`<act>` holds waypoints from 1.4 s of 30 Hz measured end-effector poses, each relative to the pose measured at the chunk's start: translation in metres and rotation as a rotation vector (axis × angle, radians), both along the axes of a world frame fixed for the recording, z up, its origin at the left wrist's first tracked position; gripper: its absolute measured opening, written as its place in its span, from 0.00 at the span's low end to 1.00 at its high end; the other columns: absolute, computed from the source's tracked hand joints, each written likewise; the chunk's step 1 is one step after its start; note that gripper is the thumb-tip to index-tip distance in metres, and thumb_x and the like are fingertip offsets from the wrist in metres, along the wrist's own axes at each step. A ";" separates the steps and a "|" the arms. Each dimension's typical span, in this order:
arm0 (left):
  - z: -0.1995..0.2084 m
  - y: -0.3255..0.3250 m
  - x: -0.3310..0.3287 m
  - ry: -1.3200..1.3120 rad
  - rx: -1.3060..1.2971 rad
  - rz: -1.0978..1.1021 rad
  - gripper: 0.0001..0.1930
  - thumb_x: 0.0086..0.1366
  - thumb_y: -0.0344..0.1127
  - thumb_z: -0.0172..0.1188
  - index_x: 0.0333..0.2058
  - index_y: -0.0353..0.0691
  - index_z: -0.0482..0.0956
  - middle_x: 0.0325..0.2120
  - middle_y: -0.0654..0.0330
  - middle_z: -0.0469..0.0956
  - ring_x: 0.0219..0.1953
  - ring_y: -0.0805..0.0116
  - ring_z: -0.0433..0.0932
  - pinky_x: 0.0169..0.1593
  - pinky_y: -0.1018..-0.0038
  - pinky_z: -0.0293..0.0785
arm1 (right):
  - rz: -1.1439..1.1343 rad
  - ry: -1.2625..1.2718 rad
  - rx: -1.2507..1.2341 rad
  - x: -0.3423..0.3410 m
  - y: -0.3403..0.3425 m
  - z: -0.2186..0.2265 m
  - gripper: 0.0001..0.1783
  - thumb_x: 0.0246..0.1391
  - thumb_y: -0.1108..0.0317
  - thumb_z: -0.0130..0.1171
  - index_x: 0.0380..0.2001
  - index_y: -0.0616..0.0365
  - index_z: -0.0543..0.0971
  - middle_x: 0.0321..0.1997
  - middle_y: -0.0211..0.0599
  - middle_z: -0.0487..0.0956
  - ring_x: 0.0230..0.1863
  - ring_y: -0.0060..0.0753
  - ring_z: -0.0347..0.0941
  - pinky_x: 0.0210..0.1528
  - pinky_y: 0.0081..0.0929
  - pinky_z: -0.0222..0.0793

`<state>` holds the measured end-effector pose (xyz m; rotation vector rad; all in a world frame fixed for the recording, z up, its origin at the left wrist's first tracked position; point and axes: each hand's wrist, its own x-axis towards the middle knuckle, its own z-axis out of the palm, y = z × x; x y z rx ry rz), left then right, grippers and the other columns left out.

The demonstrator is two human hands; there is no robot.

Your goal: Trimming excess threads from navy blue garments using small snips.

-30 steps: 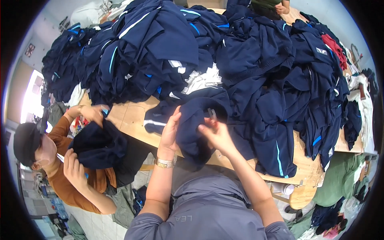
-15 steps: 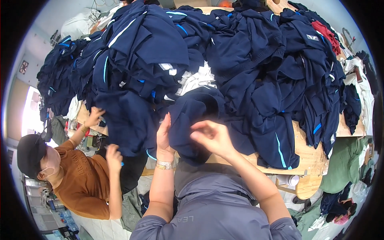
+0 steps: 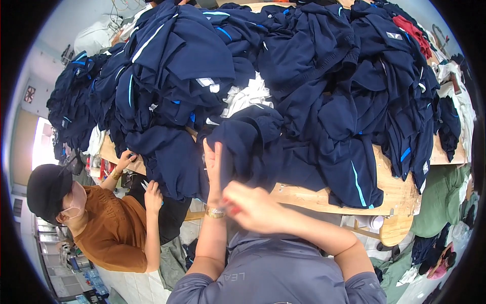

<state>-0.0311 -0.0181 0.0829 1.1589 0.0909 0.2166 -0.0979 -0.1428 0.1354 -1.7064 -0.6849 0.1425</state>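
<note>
My left hand (image 3: pixel 212 164) is upright, its fingers stretched, against the near side of a bunched navy garment (image 3: pixel 248 144). A band with a gold face is on that wrist. My right hand (image 3: pixel 250 206) crosses in front of the left wrist, its fingers curled and smeared by motion. Whether anything is between those fingertips cannot be made out. More of the navy cloth hangs over the near edge of the wooden table (image 3: pixel 298 196). Behind it lies a clump of white cloth strips (image 3: pixel 248 96).
Heaped navy garments (image 3: pixel 309 50) with blue and white trim cover much of the table. At my left, a co-worker (image 3: pixel 111 223) in a brown shirt and black cap holds a small pointed tool by another navy garment (image 3: pixel 164 157). Green cloth (image 3: pixel 443 195) hangs at the right.
My right hand has moved down and left, from beside the navy garment to in front of my left wrist. The garment has shifted slightly upward. The co-worker's hands have come lower.
</note>
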 end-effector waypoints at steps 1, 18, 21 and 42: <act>-0.007 0.007 0.001 0.008 0.006 -0.003 0.17 0.66 0.39 0.51 0.47 0.33 0.67 0.34 0.64 0.71 0.33 0.79 0.69 0.39 0.82 0.67 | 0.056 -0.081 -0.038 -0.003 0.007 0.001 0.11 0.45 0.72 0.56 0.34 0.57 0.68 0.33 0.41 0.68 0.25 0.47 0.71 0.26 0.36 0.68; -0.014 0.034 -0.009 0.059 0.013 -0.081 0.15 0.61 0.37 0.56 0.42 0.34 0.70 0.33 0.64 0.73 0.32 0.79 0.70 0.39 0.82 0.68 | -0.006 -0.635 -0.235 -0.019 0.028 0.009 0.13 0.39 0.67 0.55 0.30 0.63 0.73 0.33 0.38 0.72 0.15 0.26 0.69 0.15 0.23 0.65; -0.017 0.039 -0.011 0.067 0.007 -0.109 0.14 0.60 0.37 0.57 0.41 0.34 0.71 0.32 0.64 0.73 0.32 0.79 0.71 0.39 0.82 0.68 | -0.147 -0.923 -0.289 -0.004 0.035 0.025 0.17 0.38 0.64 0.54 0.32 0.63 0.76 0.34 0.38 0.74 0.13 0.17 0.65 0.13 0.14 0.59; 0.029 0.067 -0.004 0.171 1.372 0.233 0.15 0.44 0.32 0.66 0.30 0.36 0.70 0.30 0.55 0.76 0.31 0.64 0.75 0.37 0.69 0.69 | -0.502 0.245 0.206 0.134 -0.064 -0.119 0.13 0.44 0.64 0.65 0.27 0.65 0.78 0.17 0.27 0.74 0.22 0.14 0.64 0.26 0.17 0.61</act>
